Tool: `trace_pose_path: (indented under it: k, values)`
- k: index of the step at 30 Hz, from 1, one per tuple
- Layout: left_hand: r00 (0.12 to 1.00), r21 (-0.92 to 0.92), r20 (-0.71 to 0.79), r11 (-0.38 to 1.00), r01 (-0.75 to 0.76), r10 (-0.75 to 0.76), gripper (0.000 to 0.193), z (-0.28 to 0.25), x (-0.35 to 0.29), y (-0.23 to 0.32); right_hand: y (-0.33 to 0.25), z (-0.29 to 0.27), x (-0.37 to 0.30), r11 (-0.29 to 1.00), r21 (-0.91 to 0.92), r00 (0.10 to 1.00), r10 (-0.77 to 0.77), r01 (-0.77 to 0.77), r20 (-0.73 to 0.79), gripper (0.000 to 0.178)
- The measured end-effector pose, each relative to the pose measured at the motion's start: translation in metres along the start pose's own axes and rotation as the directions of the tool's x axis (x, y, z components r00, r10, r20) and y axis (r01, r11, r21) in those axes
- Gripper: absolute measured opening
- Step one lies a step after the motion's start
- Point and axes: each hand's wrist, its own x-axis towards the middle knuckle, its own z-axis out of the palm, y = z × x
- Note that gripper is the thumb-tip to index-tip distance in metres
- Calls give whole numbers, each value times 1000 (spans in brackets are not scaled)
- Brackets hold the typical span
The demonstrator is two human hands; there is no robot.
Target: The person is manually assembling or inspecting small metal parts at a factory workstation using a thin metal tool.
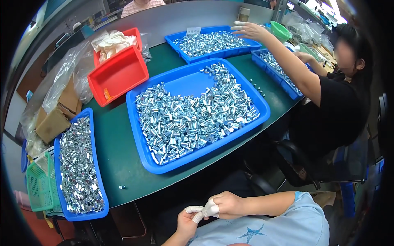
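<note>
Hands (pixel 187 221) (pixel 226 204) touching each other, cannot tell if gripping; metal pieces (pixel 197 123) in blue tray (pixel 184 85)

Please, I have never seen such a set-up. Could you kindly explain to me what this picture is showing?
There is no machine here. One picture, taken by a wide camera on a person's head, looks down; its lens bends straight edges. At the lower edge are this person's left hand and right hand. Their fingers, some covered in white, meet; I cannot tell whether they hold something small. On the green table, a large blue tray carries many small silvery metal pieces. A red tray lies behind it. At right, a co-worker reaches out.
</note>
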Motion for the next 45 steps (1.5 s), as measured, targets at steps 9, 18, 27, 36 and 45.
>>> trace_pose_path:
  k: [9,18,27,36,45]
  values:
    - [995,96,97,995,-10,1,14,5,4,13,-7,-8,-3,986,98,990,138,-138,9,16]
    - [998,202,50,979,34,-44,13,19,10,30,-9,-10,-6,995,27,995,97,-97,-2,20]
    - [998,232,18,971,61,-67,12,18,20,30,-5,-14,-3,1000,-29,996,8,-11,-91,19]
    - [996,190,59,980,52,-65,13,18,28,28,-10,-18,-1,996,-63,996,62,-67,-71,18]
    - [996,106,65,993,60,-67,12,29,32,28,-5,-27,-1,994,-9,991,108,-109,-83,18]
